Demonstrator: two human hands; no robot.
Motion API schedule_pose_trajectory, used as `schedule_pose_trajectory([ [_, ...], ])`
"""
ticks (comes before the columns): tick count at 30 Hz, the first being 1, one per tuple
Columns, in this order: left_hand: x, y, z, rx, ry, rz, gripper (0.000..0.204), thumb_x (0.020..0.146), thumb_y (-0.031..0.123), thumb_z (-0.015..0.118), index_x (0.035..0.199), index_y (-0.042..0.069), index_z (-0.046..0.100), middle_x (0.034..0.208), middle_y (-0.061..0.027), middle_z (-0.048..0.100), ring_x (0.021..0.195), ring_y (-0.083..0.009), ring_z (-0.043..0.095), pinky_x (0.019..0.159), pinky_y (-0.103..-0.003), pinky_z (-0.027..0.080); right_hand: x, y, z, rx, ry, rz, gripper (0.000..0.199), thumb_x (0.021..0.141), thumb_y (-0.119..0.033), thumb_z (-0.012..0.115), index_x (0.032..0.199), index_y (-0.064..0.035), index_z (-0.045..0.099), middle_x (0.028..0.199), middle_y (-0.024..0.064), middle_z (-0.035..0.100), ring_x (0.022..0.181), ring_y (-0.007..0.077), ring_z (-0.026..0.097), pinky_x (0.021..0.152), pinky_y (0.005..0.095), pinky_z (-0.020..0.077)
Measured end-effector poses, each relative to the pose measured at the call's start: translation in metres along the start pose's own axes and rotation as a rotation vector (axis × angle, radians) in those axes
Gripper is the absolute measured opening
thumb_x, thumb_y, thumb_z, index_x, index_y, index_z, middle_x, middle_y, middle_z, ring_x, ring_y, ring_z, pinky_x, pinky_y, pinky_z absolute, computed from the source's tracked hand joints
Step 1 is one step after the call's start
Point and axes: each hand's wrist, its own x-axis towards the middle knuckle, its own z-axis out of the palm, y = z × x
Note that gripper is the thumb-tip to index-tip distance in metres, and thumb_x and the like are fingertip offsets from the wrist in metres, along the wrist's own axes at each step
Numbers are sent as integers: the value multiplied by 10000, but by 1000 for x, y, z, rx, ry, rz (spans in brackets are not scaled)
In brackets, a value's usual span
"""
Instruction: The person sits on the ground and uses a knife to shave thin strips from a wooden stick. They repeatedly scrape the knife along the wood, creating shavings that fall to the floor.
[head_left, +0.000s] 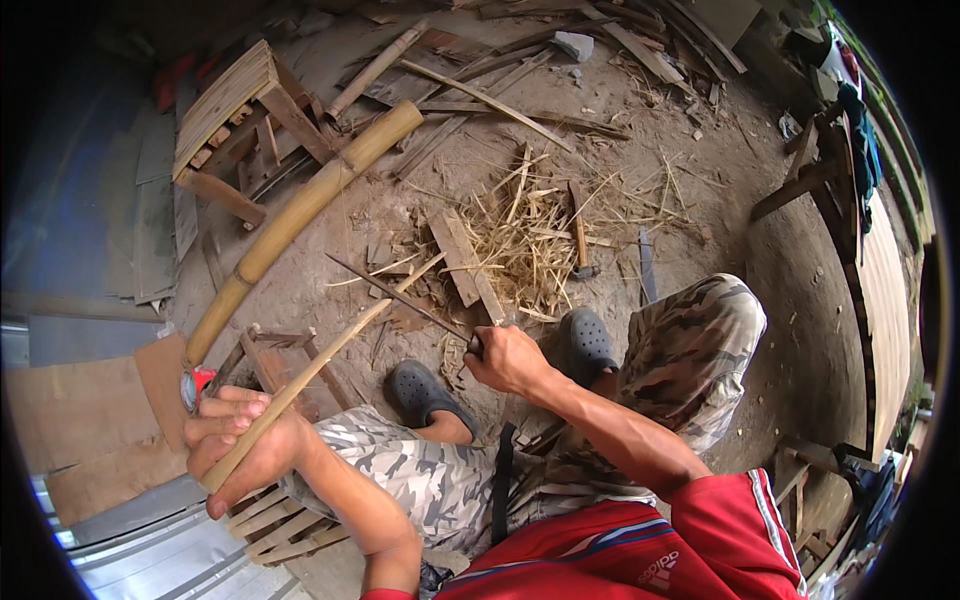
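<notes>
My left hand [245,445] is closed around the thick near end of a long, pale split-bamboo strip [330,352], which slants up and to the right. In my right hand [508,358] is the handle of a knife, mostly hidden by my fingers. Its long, thin, dark blade [372,282] points up and to the left and crosses the strip near its far end. I cannot tell whether the edge is cutting into the strip. Both hands are in front of my knees, the left one lower in view.
A thick bamboo pole [290,225] leans beside a wooden stool [235,120]. Bamboo shavings [535,245] lie heaped on the dirt floor with a hammer [578,230] and board pieces [460,262]. A dark flat blade [648,268] lies to their right. Scrap wood [640,45] is piled behind.
</notes>
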Motion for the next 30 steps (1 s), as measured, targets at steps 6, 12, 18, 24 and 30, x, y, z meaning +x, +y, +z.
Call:
schedule_pose_trajectory([
  [6,7,-3,-8,12,-16,11,706,945,718,157,748,89,412,607,-28,355,415,-155,365,319,-262,324,-33,-93,-31,192,-46,-351,205,814,-214,652,836,-14,615,617,207,630,564,371,650,592,464,547],
  [12,9,-8,-17,-164,-102,-5,732,924,748,164,738,89,421,607,-47,393,431,-169,392,340,-280,338,58,45,32,83,-249,332,335,856,-322,592,974,-33,716,861,258,689,778,352,699,729,452,568],
  [18,10,-13,-4,-290,-134,-13,750,919,753,149,747,77,424,619,-59,402,438,-182,401,338,-281,339,100,177,54,-247,-251,206,402,843,-321,523,969,12,710,946,259,687,827,375,696,752,418,567],
  [24,22,-15,-16,112,1,-27,710,938,729,155,705,102,391,599,-27,361,423,-147,353,343,-265,319,61,-14,1,195,-283,-74,255,846,-204,553,936,-2,680,717,187,686,604,309,672,625,441,568],
  [30,28,-17,-6,181,70,-7,691,956,707,155,679,111,373,566,-15,323,404,-133,310,337,-256,283,66,-28,2,168,-265,-142,209,831,-215,595,813,-17,656,627,176,652,561,334,650,613,458,559],
])
